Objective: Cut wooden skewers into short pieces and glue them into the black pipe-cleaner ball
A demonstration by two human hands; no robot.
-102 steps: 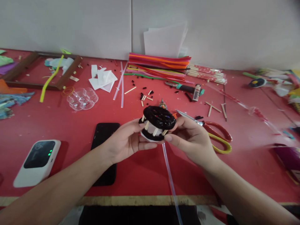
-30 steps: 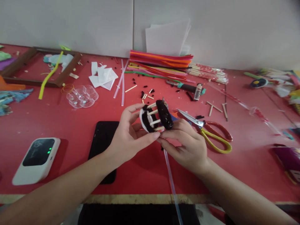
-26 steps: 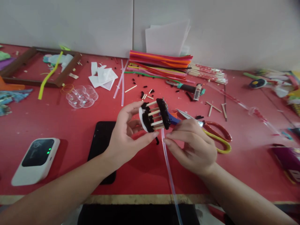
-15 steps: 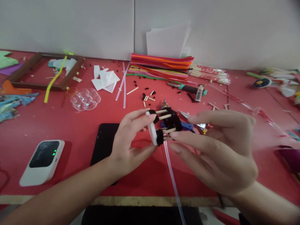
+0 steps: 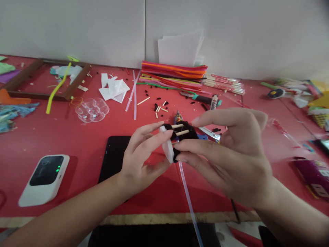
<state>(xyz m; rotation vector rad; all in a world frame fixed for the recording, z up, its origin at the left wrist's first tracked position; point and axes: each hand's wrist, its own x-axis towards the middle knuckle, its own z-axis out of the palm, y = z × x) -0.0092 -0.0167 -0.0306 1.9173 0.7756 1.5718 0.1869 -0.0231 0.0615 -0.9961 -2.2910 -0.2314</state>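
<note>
Right hand (image 5: 236,161) blocks our view of the handles on the scissors (image 5: 211,134) and the near side of the small model (image 5: 182,132). Left hand (image 5: 144,159) and forearm cover part of the phone (image 5: 114,154). Blue tool (image 5: 203,137) behind the model: mostly hidden. Clear strip (image 5: 188,195) leaves our view at the near edge; purple pouch (image 5: 312,175) is cut off right. Bottle (image 5: 214,102) label: we can't read it. Black scraps (image 5: 166,103), far: too small to identify.

Left hand (image 5: 140,159) and right hand (image 5: 236,154) hold a stick model (image 5: 182,132)
</note>
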